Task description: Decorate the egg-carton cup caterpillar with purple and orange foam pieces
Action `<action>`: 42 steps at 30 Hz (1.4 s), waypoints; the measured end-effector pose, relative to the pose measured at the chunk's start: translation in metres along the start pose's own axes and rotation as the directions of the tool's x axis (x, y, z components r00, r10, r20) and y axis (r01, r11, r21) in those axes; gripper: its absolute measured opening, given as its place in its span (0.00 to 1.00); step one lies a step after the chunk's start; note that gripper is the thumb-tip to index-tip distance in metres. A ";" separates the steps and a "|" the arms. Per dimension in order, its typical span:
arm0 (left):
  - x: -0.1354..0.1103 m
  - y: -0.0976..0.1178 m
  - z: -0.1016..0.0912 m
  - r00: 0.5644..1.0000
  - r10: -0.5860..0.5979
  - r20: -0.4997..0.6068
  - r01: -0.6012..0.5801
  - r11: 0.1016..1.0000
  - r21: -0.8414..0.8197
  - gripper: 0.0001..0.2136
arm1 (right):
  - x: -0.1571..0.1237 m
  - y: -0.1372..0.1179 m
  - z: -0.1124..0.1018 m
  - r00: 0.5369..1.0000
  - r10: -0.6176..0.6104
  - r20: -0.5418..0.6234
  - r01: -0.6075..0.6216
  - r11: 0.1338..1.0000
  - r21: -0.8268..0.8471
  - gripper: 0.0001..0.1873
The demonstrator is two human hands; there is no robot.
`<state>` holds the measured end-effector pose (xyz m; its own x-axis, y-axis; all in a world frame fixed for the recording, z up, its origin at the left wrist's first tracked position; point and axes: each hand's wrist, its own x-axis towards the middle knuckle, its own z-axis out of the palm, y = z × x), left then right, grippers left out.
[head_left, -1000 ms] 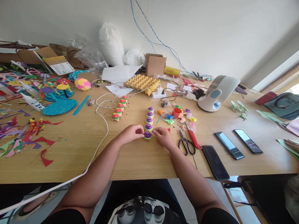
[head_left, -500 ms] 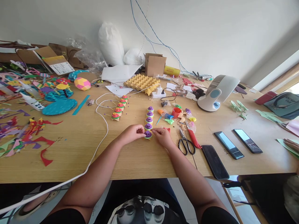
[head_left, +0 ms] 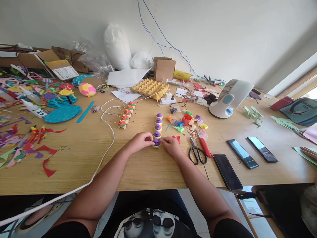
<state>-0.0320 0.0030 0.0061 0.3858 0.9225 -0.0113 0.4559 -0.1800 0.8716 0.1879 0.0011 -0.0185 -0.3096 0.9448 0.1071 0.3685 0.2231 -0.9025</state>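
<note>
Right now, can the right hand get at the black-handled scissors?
Likely yes: the black-handled scissors lie uncovered just right of the right hand. The red-handled tool is beside them. The hand would first have to leave the front purple-topped piece.

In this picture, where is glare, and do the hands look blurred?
Head view: pale patches, probably reflections, on the middle phone and rightmost phone; same head view: left hand and right hand show no obvious motion blur, but fine detail is too small to judge.
</note>
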 end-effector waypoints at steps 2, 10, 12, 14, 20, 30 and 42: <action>0.000 -0.001 0.001 1.000 0.007 0.001 -0.007 1.000 -0.007 0.12 | 0.000 -0.001 0.000 1.000 -0.002 0.001 0.002 1.000 0.002 0.14; 0.002 -0.002 -0.010 1.000 -0.008 0.012 0.009 0.999 -0.042 0.13 | 0.000 -0.001 0.000 1.000 0.024 -0.020 -0.024 1.000 -0.013 0.14; 0.001 -0.002 -0.011 1.000 -0.014 -0.004 0.014 0.999 -0.031 0.13 | 0.000 -0.001 0.000 0.999 0.023 -0.028 -0.023 1.000 -0.012 0.13; 0.001 -0.002 -0.010 1.000 -0.010 0.012 0.010 0.999 -0.032 0.13 | 0.000 -0.001 0.000 0.999 0.015 -0.030 -0.015 1.000 -0.005 0.13; 0.002 -0.004 -0.002 0.999 0.019 0.046 -0.018 0.999 -0.032 0.12 | 0.001 0.001 0.001 1.000 0.005 -0.026 -0.006 1.000 -0.018 0.13; 0.003 -0.007 0.002 0.998 0.038 0.040 -0.036 0.999 -0.038 0.12 | 0.001 0.003 0.001 1.000 -0.005 -0.011 0.005 1.000 0.015 0.13; 0.003 -0.003 -0.011 0.998 0.021 -0.051 -0.023 0.999 -0.032 0.14 | 0.001 -0.011 -0.005 0.992 0.052 -0.111 -0.056 0.998 -0.035 0.13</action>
<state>-0.0413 0.0100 0.0085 0.3542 0.9346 0.0320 0.4208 -0.1898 0.8871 0.1880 0.0005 -0.0070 -0.1909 0.9759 0.1059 0.4157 0.1782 -0.8919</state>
